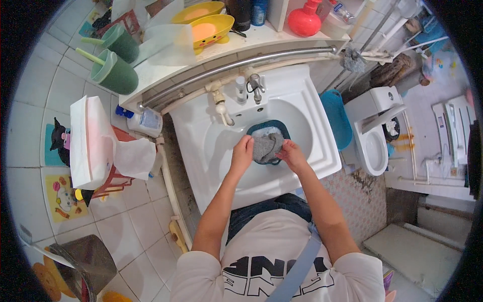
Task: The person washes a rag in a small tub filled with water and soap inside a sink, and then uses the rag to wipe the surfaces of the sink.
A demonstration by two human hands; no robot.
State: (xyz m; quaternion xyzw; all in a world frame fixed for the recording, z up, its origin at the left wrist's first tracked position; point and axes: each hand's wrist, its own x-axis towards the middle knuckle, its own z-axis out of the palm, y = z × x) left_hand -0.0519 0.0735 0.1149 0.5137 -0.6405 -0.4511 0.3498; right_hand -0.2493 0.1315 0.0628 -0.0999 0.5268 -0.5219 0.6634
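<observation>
A wet-looking grey cloth (267, 147) is stretched between my two hands above a dark blue-green basin (285, 130). Pinched at the cloth's left edge are the fingers of my left hand (243, 152). My right hand (292, 154) grips the opposite edge, where the cloth is bunched and folded. Whitish suds or water (262, 132) show in the basin behind the cloth, which hides much of the inside. The basin sits in the bowl of a white sink (302, 121), below the metal faucet (256, 89).
A metal rail (236, 69) and a shelf (221, 50) run behind the sink. On the shelf stand green cups (114, 75), yellow dishes (211, 29) and a red pump bottle (305, 20). A blue basin (336, 118) and a toilet (375, 146) are on the right, a tissue box (90, 146) on the left.
</observation>
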